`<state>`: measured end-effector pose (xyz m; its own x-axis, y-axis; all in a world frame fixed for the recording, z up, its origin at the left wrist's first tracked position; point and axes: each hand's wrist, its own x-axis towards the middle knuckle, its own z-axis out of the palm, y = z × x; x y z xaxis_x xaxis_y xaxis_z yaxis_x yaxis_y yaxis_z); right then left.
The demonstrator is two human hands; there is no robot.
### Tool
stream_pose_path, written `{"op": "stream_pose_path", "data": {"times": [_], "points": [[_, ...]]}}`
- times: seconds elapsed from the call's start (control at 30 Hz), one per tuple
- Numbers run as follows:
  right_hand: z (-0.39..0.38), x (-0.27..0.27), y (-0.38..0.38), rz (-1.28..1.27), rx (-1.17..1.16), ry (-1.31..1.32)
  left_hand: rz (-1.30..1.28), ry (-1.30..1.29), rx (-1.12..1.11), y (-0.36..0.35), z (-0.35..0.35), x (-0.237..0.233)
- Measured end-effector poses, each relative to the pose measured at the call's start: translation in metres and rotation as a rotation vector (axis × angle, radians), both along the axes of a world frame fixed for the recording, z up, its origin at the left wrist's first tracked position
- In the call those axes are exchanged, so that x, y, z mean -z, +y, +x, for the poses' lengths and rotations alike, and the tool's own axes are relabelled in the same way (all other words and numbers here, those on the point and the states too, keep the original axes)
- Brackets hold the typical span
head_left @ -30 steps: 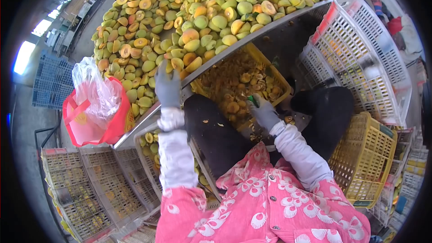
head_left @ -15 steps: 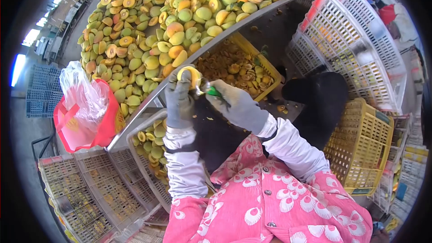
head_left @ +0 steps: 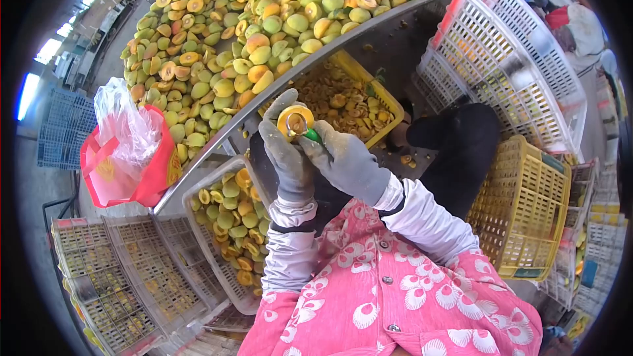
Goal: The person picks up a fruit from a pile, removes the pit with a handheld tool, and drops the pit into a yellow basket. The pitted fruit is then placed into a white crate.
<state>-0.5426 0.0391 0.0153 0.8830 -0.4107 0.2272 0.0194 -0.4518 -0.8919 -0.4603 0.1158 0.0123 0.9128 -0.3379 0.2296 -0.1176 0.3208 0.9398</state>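
Note:
My left hand, in a grey glove, is closed around a halved peach, its cut orange face turned up. In my gloved right hand is a small pitting tool with a green handle. The tool's metal loop rests at the centre of the cut face. Both hands are close together in front of my lap, near the edge of a metal table heaped with halved peaches. The fingertips of my right hand are partly hidden around the handle.
Below the table edge, a yellow crate holds scraps. A pale crate of peach halves stands by my left arm. White crates and a yellow basket stand at right; a red bag is at left.
The peach half has turned from edge-on to cut face up, and the tool's loop now sits at its centre. My left hand has shifted right and down, closer to my right hand.

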Motion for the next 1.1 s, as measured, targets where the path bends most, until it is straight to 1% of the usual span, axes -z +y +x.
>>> {"op": "stream_pose_path", "data": {"times": [0.03, 0.1, 0.17, 0.2, 0.27, 0.3, 0.43, 0.5, 0.53, 0.6, 0.63, 0.7, 0.73, 0.77, 0.8, 0.83, 0.9, 0.93, 1.0, 1.03, 1.1], "points": [[0.0, 0.0, 0.003, -0.001, -0.005, 0.0, -0.043, -0.005, -0.013, 0.0, 0.001, 0.003], [0.001, -0.001, 0.009, 0.164, -0.015, -0.072, -0.087, -0.008, -0.029, 0.001, -0.001, 0.003], [0.001, 0.006, 0.014, 0.185, 0.001, -0.079, -0.093, 0.107, -0.026, 0.001, -0.003, -0.003], [0.002, 0.006, 0.015, 0.205, 0.021, -0.091, -0.095, 0.102, -0.023, -0.001, -0.003, -0.006], [0.002, 0.006, 0.013, 0.178, 0.014, -0.058, -0.051, 0.07, -0.108, -0.004, -0.005, -0.008], [0.0, 0.005, 0.012, 0.152, 0.003, -0.02, -0.05, 0.071, -0.102, -0.004, -0.008, -0.013], [-0.003, 0.0, 0.01, 0.135, -0.012, -0.032, -0.005, 0.007, -0.071, 0.0, -0.015, -0.036], [-0.007, -0.008, 0.009, 0.191, -0.044, 0.024, 0.112, -0.065, -0.063, 0.004, -0.017, -0.045], [-0.01, -0.014, 0.01, 0.195, -0.039, 0.024, 0.115, -0.065, -0.057, 0.005, -0.017, -0.044], [-0.015, -0.026, 0.012, 0.462, -0.167, -0.02, 0.142, -0.203, -0.076, 0.005, -0.016, -0.043], [-0.018, -0.027, 0.014, 0.463, -0.164, -0.024, 0.142, -0.206, -0.072, 0.007, -0.016, -0.048], [-0.022, -0.027, 0.017, 0.693, -0.195, 0.105, 0.257, -0.106, 0.056, 0.01, -0.017, -0.061], [-0.021, -0.023, 0.016, 0.691, -0.194, 0.102, 0.256, -0.108, 0.057, 0.008, -0.016, -0.062], [-0.019, -0.015, 0.016, 0.579, -0.164, 0.021, 0.261, -0.052, 0.064, 0.006, -0.015, -0.062], [-0.017, -0.021, 0.016, 0.467, -0.132, -0.06, 0.268, 0.003, 0.072, 0.004, -0.014, -0.063], [-0.019, -0.027, 0.013, 0.471, -0.13, -0.065, 0.272, -0.001, 0.074, 0.004, -0.014, -0.062], [-0.024, -0.044, 0.007, 0.941, -0.218, 0.291, 0.303, -0.139, -0.02, 0.002, -0.015, -0.059], [-0.023, -0.041, 0.008, 0.954, -0.213, 0.276, 0.316, -0.149, -0.008, 0.002, -0.016, -0.057], [-0.019, -0.03, 0.011, 0.832, -0.193, 0.19, 0.318, -0.283, -0.041, 0.0, -0.018, -0.058], [-0.018, -0.027, 0.015, 0.844, -0.18, 0.177, 0.328, -0.291, -0.023, -0.001, -0.023, -0.061], [-0.017, -0.025, 0.023, 0.433, -0.032, -0.315, 0.168, -0.143, -0.077, -0.007, -0.037, -0.074]]}}
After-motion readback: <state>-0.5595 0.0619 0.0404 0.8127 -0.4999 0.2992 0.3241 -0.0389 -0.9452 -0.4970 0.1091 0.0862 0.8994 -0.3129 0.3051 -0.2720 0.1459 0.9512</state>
